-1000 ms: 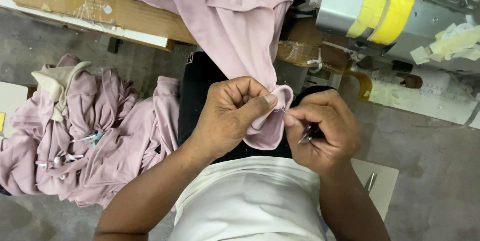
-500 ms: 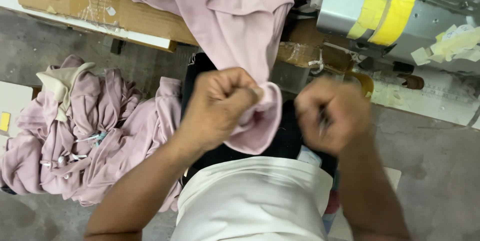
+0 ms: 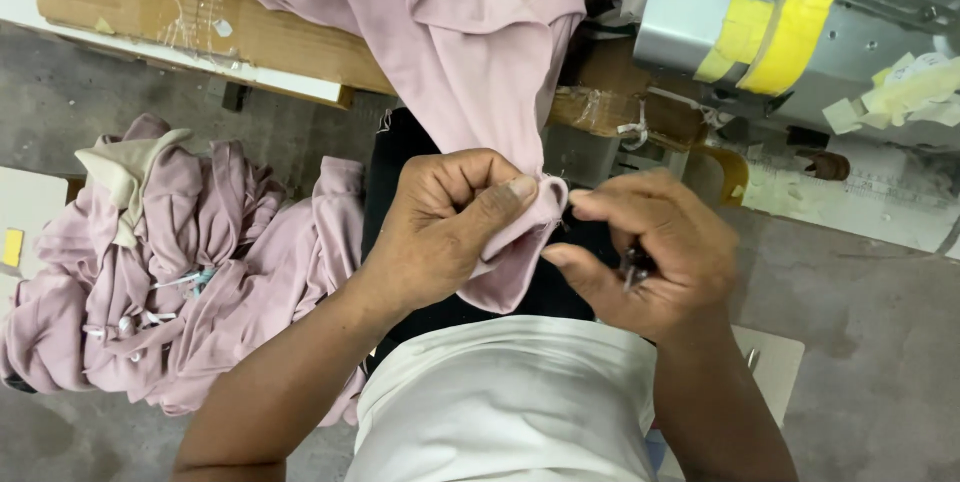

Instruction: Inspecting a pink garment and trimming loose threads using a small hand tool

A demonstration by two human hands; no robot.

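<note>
left hand (image 3: 445, 227) pinches hem of the pale pink knit garment (image 3: 470, 52); right hand (image 3: 640, 252) curls round a small dark tool (image 3: 634, 264), mostly hidden; fingertips near hem.

One head-worn camera looks steeply down, close over the lap.

pink garment (image 3: 470, 52): soft matt cloth | table edge (image 3: 250, 42): worn wood | sewing machine (image 3: 800, 22): smooth metal
</note>
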